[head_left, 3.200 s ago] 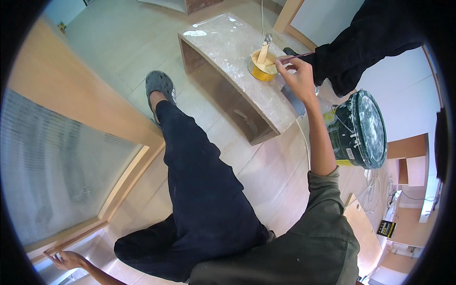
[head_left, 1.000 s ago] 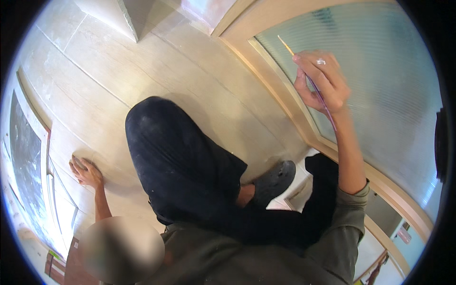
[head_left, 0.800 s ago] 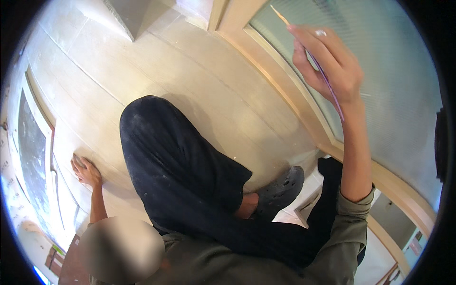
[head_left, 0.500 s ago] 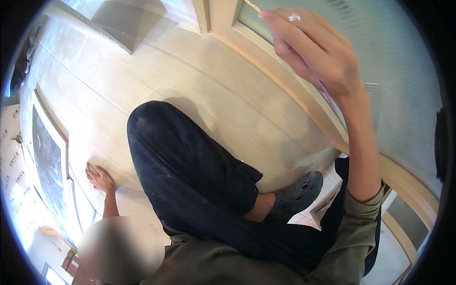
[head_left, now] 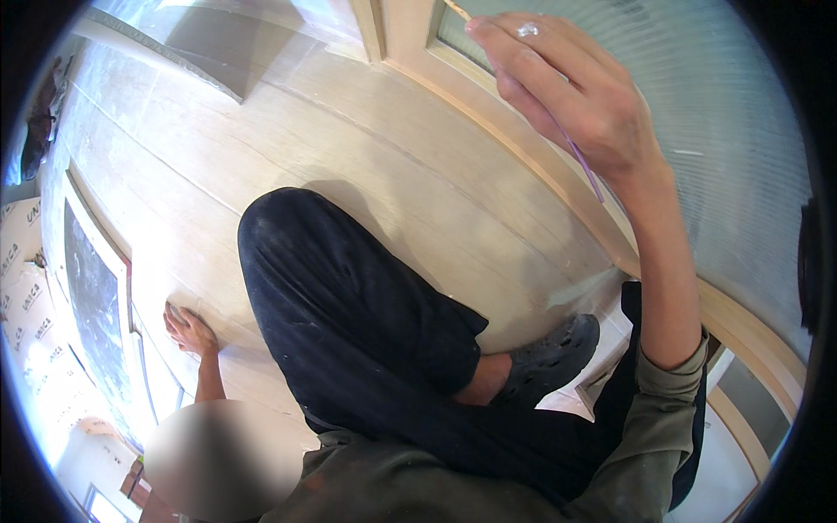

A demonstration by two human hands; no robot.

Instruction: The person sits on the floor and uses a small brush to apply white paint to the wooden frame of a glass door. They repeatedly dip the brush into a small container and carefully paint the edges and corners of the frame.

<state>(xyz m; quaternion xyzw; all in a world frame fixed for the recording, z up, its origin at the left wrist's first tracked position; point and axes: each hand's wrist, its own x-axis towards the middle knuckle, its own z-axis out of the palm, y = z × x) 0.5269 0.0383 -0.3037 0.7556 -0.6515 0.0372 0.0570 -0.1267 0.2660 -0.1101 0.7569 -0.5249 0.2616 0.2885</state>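
My right hand [head_left: 567, 91] is raised at the upper right, pinching a thin stick [head_left: 582, 166]. Its purple end comes out below my palm, and its yellowish front end passes my fingertips and leaves the top of the picture. A white smear marks one finger. Behind this hand stand a pale wooden frame [head_left: 403, 30] and its ribbed glass panel [head_left: 732, 148]; whether the stick touches either is out of view. At the lower left, my left hand [head_left: 190, 331] rests on the pale plank surface [head_left: 174, 183] with fingers spread. A blurred patch hides part of that arm.
My bent knee in black trousers [head_left: 340, 288] and a dark clog [head_left: 554, 362] take up the middle. A pale-framed dark panel [head_left: 94, 279] with white smears lies at the left, beside printed white sheeting [head_left: 26, 288]. A grey-edged board [head_left: 166, 52] projects at the upper left.
My right hand has shifted slightly left, with the stick still in its fingers. The left hand and the surroundings appear a little displaced as the view moves slightly.
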